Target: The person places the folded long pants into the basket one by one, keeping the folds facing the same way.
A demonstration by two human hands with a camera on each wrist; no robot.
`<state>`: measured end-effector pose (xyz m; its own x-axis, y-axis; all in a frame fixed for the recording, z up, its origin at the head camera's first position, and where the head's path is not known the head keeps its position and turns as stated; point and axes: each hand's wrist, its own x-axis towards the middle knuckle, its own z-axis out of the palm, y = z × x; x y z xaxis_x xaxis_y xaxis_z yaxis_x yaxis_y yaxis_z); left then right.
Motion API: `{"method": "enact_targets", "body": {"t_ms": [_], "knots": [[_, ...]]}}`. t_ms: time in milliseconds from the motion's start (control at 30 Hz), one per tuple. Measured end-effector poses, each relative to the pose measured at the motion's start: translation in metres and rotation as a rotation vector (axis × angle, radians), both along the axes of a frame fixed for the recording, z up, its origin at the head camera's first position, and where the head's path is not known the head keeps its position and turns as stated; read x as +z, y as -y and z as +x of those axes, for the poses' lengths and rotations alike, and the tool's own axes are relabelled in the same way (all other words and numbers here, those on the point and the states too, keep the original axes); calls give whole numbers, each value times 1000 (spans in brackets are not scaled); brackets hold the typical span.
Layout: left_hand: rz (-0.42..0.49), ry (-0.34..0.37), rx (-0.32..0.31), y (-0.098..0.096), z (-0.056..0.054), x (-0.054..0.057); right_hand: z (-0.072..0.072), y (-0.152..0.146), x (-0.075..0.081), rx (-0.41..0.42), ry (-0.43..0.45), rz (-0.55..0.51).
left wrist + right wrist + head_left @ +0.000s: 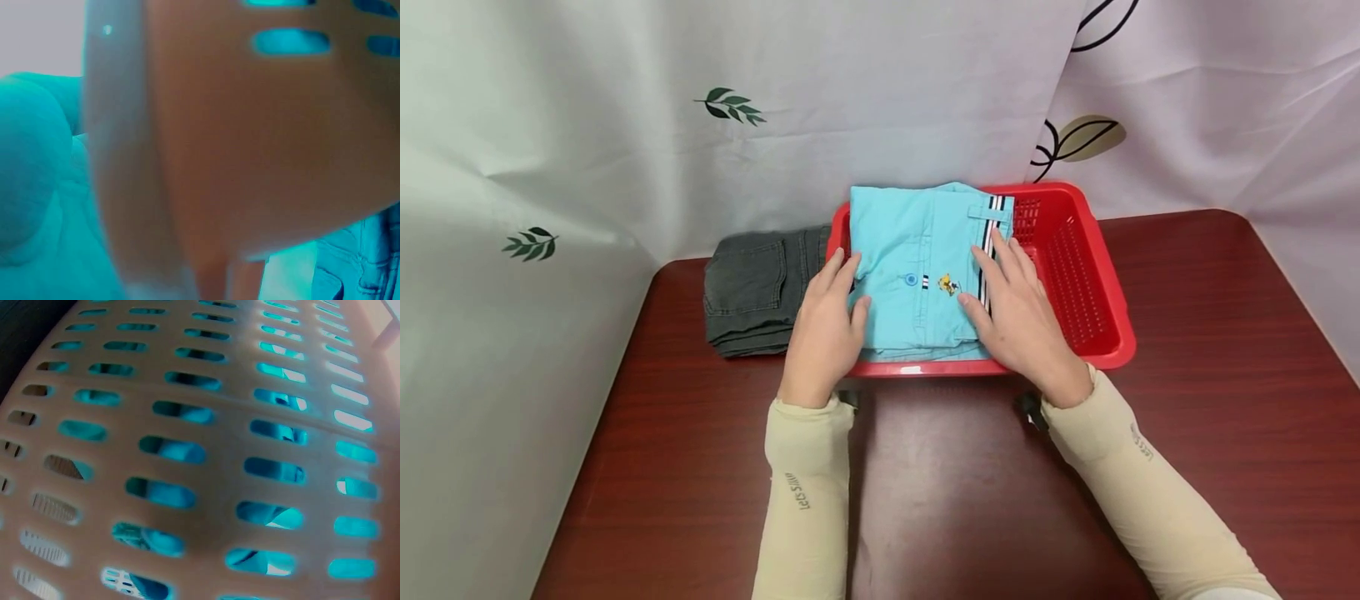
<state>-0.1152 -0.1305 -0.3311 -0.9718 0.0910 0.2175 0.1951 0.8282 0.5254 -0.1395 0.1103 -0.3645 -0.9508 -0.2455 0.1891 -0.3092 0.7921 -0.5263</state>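
Observation:
A light blue folded pair of trousers (pixel 891 233) with a button, a small yellow embroidered figure and a striped band lies in the left part of a red plastic basket (pixel 1111 279). On its left edge, above the basket's near left corner, is my left hand (pixel 822 333), fingers extended and slightly spread. My right hand (pixel 1021 323) rests over the striped side with its fingers spread. Neither hand grips the cloth. Both wrist views are oddly tinted and mostly filled by the basket's slotted wall (pixel 269 137), seen close up; in the right wrist view cloth shows through the wall's slots (pixel 169 450).
Folded dark grey trousers (pixel 747 292) lie on the red-brown wooden table (pixel 1210 333), against the basket's left side. A pale curtain (pixel 880 92) with leaf prints hangs behind and to both sides of the table.

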Motion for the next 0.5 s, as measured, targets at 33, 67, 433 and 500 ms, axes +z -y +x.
{"method": "enact_targets", "body": {"t_ms": [33,67,433,500], "knots": [[4,-3,2,1,0,1,0,0,0,-2,-7,-2],[8,-5,4,1,0,1,0,0,0,-4,-13,-2],[14,-15,48,15,3,5,3,2,2,-14,-74,-23],[18,-7,62,19,4,5,4,3,2,-15,-95,-33]]}}
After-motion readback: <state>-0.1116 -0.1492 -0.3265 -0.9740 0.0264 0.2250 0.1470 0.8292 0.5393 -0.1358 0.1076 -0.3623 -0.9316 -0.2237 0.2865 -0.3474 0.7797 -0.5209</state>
